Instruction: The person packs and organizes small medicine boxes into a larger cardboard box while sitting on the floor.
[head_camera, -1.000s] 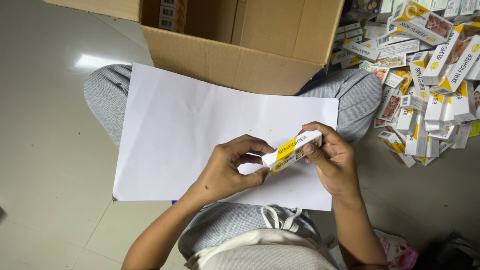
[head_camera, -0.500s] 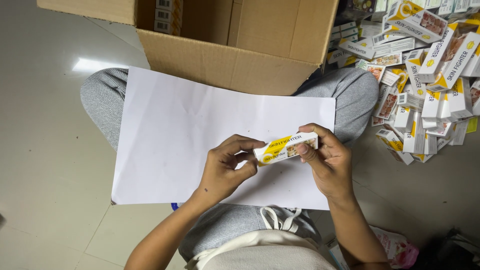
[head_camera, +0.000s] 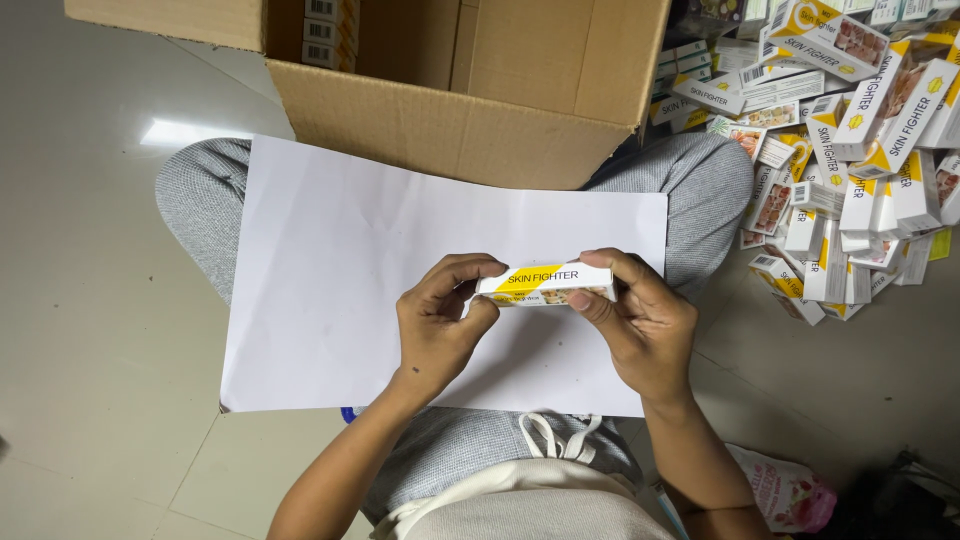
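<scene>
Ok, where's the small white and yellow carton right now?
In the head view, the small carton sits centre frame, held level between the left hand and right hand, above the white paper sheet on the lap.

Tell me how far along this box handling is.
Done: a few small boxes already stand inside the open cardboard carton. In hand: the left hand and right hand grip one white-and-yellow box by its ends, level above the white sheet on the lap. Left: a big loose pile of similar boxes lies on the floor to the right.
</scene>
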